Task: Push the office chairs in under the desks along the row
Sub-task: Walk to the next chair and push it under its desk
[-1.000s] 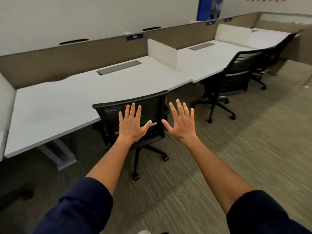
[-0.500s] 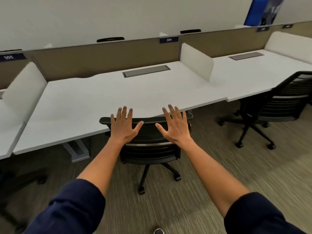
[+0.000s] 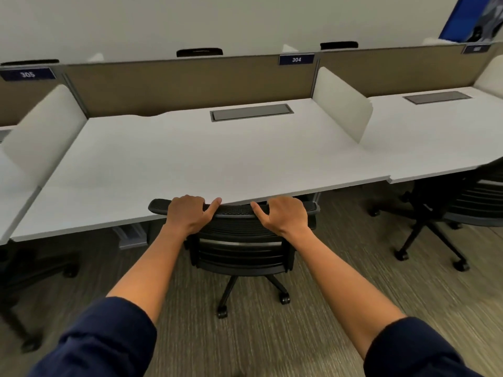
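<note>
The black mesh-backed office chair on castors (image 3: 239, 240) stood at the front edge of the long white counter (image 3: 190, 164), its top rail just level with that edge and its seat hidden beneath the counter. The person's left hand (image 3: 187, 213) lay clenched over the left part of the chair's top rail, fingers (image 3: 187, 199) curled over the far side and the thumb stretched along the rail towards the middle. The right hand (image 3: 285, 216) gripped the right part of the same rail in the same way, fingers folded over the top, thumb pointing inwards. Both forearms were bare, with dark navy sleeves (image 3: 109, 338) pushed up near the elbows. On the counter behind the chair sat a grey rectangular cable hatch (image 3: 251, 112), and a tan fabric partition (image 3: 190, 85) ran along the counter's back, carrying a small blue plate marked 304 (image 3: 296, 59). To the right of the chair a white upright divider (image 3: 343, 104) stood on the counter, and beyond it a second black office chair (image 3: 462, 208) stood on the striped grey-brown carpet (image 3: 326, 308), partly under the neighbouring counter's edge.
</note>
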`<state>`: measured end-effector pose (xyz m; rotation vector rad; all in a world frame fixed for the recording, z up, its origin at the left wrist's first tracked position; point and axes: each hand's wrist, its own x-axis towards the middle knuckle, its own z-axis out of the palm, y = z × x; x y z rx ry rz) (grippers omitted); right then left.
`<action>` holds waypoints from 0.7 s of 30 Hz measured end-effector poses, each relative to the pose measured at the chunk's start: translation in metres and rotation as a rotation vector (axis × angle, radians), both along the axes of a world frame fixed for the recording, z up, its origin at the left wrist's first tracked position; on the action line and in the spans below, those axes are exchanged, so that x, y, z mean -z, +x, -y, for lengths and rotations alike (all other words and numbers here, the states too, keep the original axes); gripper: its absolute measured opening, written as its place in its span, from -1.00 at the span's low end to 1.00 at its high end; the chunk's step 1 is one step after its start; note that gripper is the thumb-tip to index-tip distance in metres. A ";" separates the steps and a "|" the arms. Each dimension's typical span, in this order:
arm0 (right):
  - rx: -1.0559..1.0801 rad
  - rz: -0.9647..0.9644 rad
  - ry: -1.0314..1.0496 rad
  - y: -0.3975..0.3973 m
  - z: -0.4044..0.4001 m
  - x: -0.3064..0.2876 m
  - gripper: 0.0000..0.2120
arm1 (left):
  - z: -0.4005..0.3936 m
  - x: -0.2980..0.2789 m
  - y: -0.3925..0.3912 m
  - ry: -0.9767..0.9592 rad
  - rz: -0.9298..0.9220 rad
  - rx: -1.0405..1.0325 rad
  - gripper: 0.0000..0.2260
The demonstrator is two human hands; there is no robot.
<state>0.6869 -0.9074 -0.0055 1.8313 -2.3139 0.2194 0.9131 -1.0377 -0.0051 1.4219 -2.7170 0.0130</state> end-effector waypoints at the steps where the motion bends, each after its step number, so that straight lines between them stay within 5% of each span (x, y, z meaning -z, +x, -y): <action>1: -0.014 -0.004 -0.004 -0.004 0.001 0.000 -0.23 | -0.002 0.001 -0.002 -0.012 -0.013 -0.013 -0.30; 21: -0.145 0.046 -0.118 -0.068 0.041 0.007 -0.37 | -0.012 0.004 -0.048 -0.101 -0.127 -0.206 -0.34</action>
